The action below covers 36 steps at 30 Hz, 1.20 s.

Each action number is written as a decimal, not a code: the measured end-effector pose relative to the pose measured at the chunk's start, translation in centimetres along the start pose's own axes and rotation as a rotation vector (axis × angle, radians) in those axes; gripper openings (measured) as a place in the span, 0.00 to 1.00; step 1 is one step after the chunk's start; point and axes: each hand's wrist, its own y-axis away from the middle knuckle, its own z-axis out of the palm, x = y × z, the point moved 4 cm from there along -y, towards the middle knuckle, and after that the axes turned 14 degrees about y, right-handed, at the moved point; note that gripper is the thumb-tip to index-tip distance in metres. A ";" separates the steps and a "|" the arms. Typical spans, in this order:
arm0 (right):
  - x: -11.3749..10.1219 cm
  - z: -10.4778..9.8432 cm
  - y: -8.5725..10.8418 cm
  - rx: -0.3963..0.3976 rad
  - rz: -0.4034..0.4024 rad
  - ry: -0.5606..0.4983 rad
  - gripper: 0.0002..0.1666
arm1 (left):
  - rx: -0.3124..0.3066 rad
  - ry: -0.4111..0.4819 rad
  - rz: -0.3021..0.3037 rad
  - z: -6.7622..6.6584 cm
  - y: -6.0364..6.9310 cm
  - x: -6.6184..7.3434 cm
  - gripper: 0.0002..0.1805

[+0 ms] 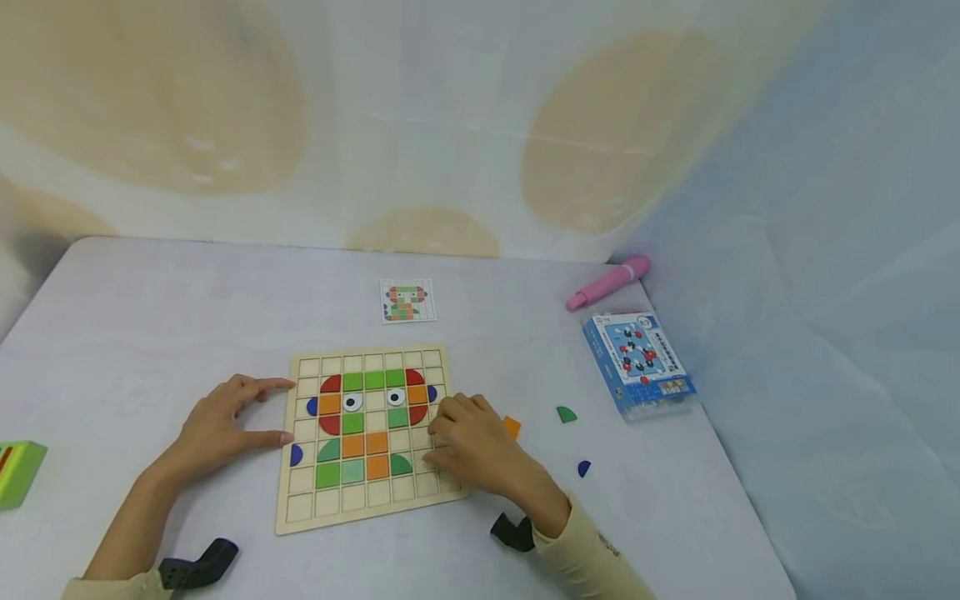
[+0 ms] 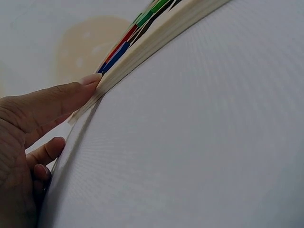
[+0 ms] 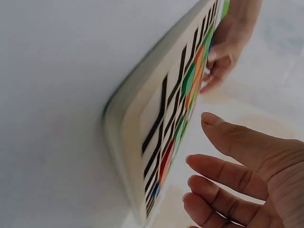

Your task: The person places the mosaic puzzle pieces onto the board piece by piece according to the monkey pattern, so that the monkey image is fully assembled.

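Observation:
A wooden grid board lies on the table with red, orange, green and blue tiles and two eye tiles set in its squares. At its left edge is my left hand, thumb and index finger spread apart and touching the rim. In the left wrist view the thumb rests against the board's side. My right hand hovers over the board's right side, hiding some squares there. The right wrist view shows its fingers loosely bent, with nothing between them and the thumb.
A small pattern card lies behind the board. Loose to the right are an orange piece, a green quarter-round and a blue half-round. Farther off are a blue box, a pink microphone-shaped object and a green box.

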 end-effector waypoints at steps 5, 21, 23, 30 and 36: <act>3.3 0.2 1.7 0.037 0.105 -0.012 0.18 | -0.008 -0.003 -0.012 -0.1 0.0 0.1 0.41; 13.6 2.5 9.3 -0.029 0.608 0.067 0.20 | -0.017 -0.016 -0.033 0.1 0.0 0.0 0.42; 13.9 2.7 9.5 -0.043 0.626 0.062 0.20 | -0.019 -0.015 -0.033 0.0 0.0 0.0 0.42; 14.4 3.1 9.0 -0.058 0.618 0.015 0.14 | -0.018 -0.015 -0.033 0.0 0.1 0.2 0.42; 14.6 2.8 9.1 -0.009 0.570 -0.063 0.14 | -0.017 -0.017 -0.037 0.0 0.1 0.2 0.42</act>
